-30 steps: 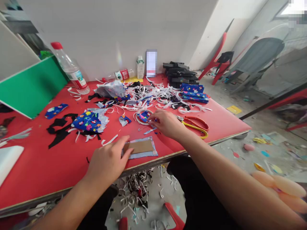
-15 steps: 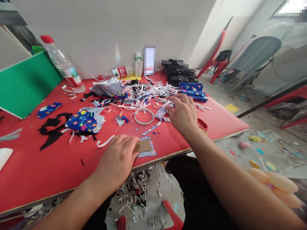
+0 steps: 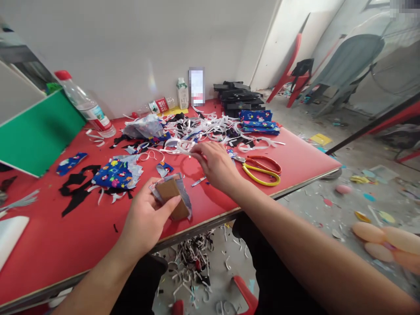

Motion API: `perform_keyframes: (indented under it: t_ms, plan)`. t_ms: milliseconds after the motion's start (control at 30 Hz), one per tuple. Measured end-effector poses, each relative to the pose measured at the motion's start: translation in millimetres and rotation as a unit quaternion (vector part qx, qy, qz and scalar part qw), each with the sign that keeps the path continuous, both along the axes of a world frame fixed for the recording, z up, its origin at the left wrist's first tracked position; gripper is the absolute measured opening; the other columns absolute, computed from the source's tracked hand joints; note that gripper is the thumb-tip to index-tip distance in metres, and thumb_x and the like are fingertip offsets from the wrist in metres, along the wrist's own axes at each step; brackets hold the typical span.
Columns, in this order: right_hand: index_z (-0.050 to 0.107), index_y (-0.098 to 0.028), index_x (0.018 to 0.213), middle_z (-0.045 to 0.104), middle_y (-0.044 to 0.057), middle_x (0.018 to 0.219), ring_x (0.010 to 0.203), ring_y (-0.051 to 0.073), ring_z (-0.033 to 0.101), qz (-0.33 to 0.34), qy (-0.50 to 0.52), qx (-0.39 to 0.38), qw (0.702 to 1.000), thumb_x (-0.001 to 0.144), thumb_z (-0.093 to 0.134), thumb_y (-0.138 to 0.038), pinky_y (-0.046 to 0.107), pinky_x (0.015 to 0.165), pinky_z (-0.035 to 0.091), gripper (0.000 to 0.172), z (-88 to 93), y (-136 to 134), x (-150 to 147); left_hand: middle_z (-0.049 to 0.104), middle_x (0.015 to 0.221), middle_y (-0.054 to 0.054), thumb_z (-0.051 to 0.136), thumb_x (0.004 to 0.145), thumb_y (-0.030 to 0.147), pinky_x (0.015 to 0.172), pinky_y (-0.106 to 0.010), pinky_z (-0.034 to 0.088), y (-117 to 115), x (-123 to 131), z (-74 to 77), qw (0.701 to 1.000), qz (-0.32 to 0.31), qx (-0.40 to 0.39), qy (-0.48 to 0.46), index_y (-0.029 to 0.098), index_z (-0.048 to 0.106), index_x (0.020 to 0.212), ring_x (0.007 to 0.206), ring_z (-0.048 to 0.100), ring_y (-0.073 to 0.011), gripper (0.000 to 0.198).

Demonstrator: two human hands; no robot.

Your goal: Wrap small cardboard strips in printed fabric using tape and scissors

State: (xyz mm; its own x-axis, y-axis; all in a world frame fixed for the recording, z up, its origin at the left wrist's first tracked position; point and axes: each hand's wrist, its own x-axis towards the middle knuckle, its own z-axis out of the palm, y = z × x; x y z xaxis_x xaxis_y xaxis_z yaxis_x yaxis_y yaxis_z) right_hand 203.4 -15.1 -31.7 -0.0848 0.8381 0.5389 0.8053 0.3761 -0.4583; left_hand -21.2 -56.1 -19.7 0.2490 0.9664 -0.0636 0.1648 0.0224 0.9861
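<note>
My left hand (image 3: 149, 214) is closed on a small brown cardboard piece (image 3: 170, 192) backed by a pale patterned fabric piece (image 3: 186, 199). It lifts both just above the red table's near edge, its thumb lying across the cardboard. Further right, my right hand (image 3: 215, 164) pinches a thin white ring, apparently a narrow tape roll (image 3: 177, 144), raised over the table and tilted. Beside this hand lie scissors (image 3: 262, 170) with one orange and one yellow handle, their blades partly hidden behind it. A small printed fabric scrap (image 3: 164, 169) lies beyond the cardboard.
A heap of white strips (image 3: 210, 127) covers the table's back. Folded blue printed fabric (image 3: 259, 122) and stacked black pieces (image 3: 238, 98) stand right of it. At left are a blue fabric pile (image 3: 113, 172), a bottle (image 3: 95, 116) and a green board (image 3: 39, 131).
My left hand has raised the cardboard and fabric off the table. My right hand has moved left and picked up the ring, uncovering the scissors. The view has shifted slightly.
</note>
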Motion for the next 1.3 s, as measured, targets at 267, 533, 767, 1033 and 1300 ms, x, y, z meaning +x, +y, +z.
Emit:
perform_keyframes:
  t_ms: [267, 533, 767, 1033, 1300]
  plan:
    - [0.071, -0.021, 0.097, 0.066, 0.004, 0.093, 0.088, 0.019, 0.063, -0.009, 0.118, 0.072, 0.99, 0.101, 0.062, -0.024, 0.035, 0.082, 0.048, 0.011, 18.0, -5.0, 18.4, 0.08, 0.092, -0.007, 0.092, 0.075, 0.036, 0.069, -0.023, 0.062, 6.5, 10.0, -6.1, 0.972, 0.057, -0.132, -0.186, 0.014, 0.078, 0.095, 0.08, 0.074, -0.0167, 0.033]
    - [0.08, -0.021, 0.094, 0.076, 0.003, 0.085, 0.072, 0.016, 0.065, 0.139, 0.216, -0.193, 0.947, 0.093, 0.074, -0.04, 0.032, 0.065, 0.048, 0.02, 44.9, -32.6, 30.9, 0.081, 0.107, -0.004, 0.084, 0.085, 0.034, 0.064, -0.03, 0.066, 5.5, 3.7, -5.6, 0.996, 0.044, 0.042, -0.059, 0.032, 0.051, 0.154, 0.081, 0.076, -0.0206, 0.076]
    - [0.073, -0.023, 0.083, 0.071, 0.001, 0.076, 0.062, 0.015, 0.059, 0.036, 0.321, -0.119, 0.939, 0.08, 0.089, -0.041, 0.031, 0.054, 0.045, 0.024, 41.4, -32.1, 40.6, 0.084, 0.11, -0.007, 0.07, 0.093, 0.032, 0.098, -0.042, 0.061, 15.0, -4.5, -13.4, 0.985, 0.039, 0.127, 0.109, 0.023, 0.086, 0.104, 0.105, 0.078, -0.0272, 0.021]
    - [0.067, -0.025, 0.086, 0.07, 0.0, 0.083, 0.068, 0.013, 0.061, 0.077, 0.527, -0.097, 0.841, 0.077, 0.09, -0.05, 0.028, 0.054, 0.047, 0.035, 28.4, -45.1, -22.2, 0.086, 0.098, -0.005, 0.086, 0.081, 0.04, 0.08, -0.034, 0.064, 0.8, 20.2, -2.9, 0.997, -0.042, 0.061, 0.03, 0.023, 0.085, 0.1, 0.087, 0.08, -0.0241, 0.025]
    - [0.07, -0.032, 0.102, 0.069, 0.001, 0.088, 0.082, 0.021, 0.069, 0.011, 0.384, 0.07, 0.921, 0.09, 0.081, -0.03, 0.039, 0.075, 0.058, 0.016, 34.9, -52.4, -6.4, 0.083, 0.086, -0.003, 0.076, 0.089, 0.032, 0.07, -0.031, 0.059, 7.9, 13.4, -12.2, 0.982, 0.022, 0.138, 0.129, 0.023, 0.085, 0.09, 0.075, 0.074, -0.0195, 0.013]
